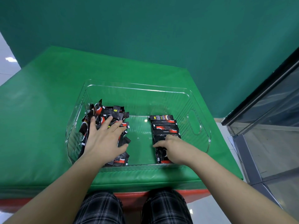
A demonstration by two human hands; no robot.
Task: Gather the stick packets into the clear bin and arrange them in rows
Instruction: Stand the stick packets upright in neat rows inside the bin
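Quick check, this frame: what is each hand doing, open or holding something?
Left hand: open, fingers spread flat on the loose pile of packets.
Right hand: fingers curled on the packet row; whether it pinches a packet cannot be told.

Single view, head-mounted wide-angle camera. It looks forward and steeply down from above the seated person's lap, so that plaid-clad knees (134, 207) fill the bottom edge and both forearms run up from the lower corners into the centre. The green tabletop (40, 110) lies close below, with the clear bin (139, 88) near mid-frame. The dark green wall (145, 26) closes the upper half. Lens distortion bends the straight edges at the margins. No second view is given.
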